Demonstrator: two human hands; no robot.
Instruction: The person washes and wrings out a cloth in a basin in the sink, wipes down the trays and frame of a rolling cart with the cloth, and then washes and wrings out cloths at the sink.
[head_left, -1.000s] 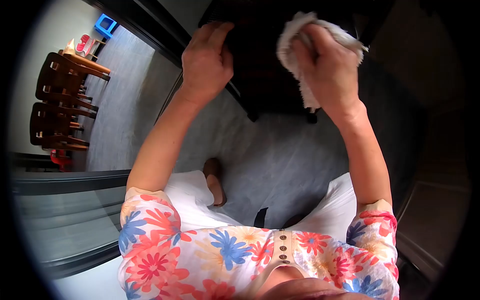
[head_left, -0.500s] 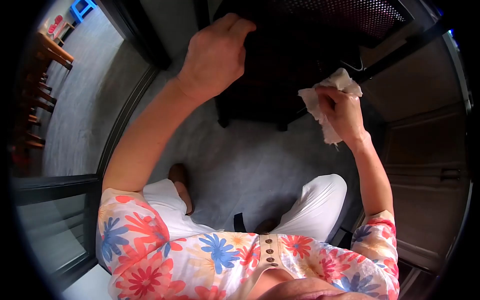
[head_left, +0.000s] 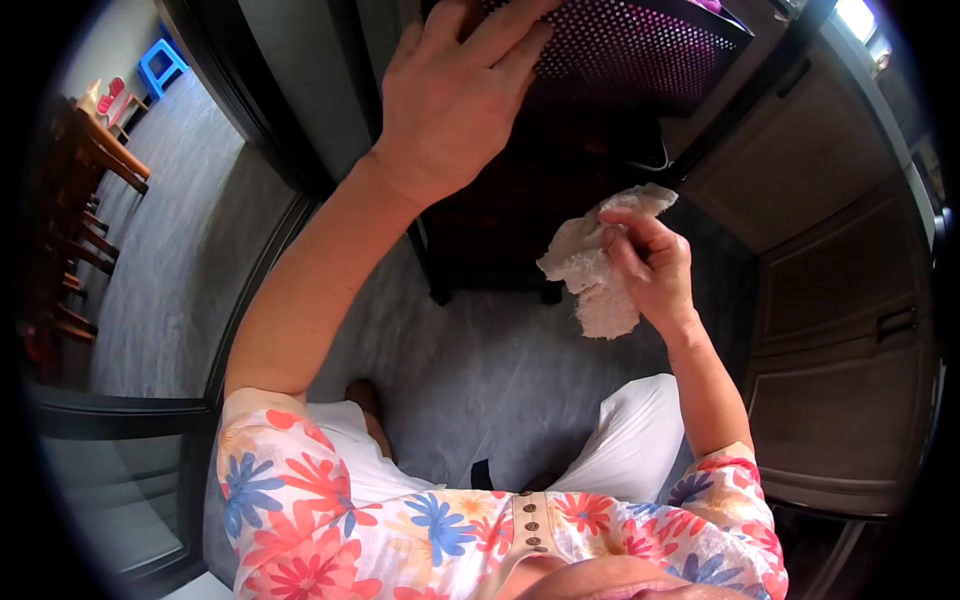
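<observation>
At the top of the head view, my left hand [head_left: 450, 110] reaches onto the left end of a dark perforated basket [head_left: 640, 50]. Its fingers bend over the basket's edge, and the fingertips are partly cut off by the frame. Lower and to the right, my right hand [head_left: 655, 265] pinches a crumpled whitish wiping cloth [head_left: 590, 255] between thumb and fingers. The cloth hangs down with ragged edges, apart from the basket. Below the basket is a dark rack [head_left: 490, 240] on short legs, its inside too dark to make out.
Brown cabinet doors [head_left: 840, 320] with dark handles line the right side. A dark door frame [head_left: 270, 90] stands at left, with wooden chairs [head_left: 95, 200] and a blue stool [head_left: 160, 68] beyond it. Grey floor [head_left: 470, 370] lies below, with my feet apart on it.
The view has shifted, and more of the basket shows. My left hand's fingers have spread over the basket's edge. My right hand has moved left and down with the cloth.
</observation>
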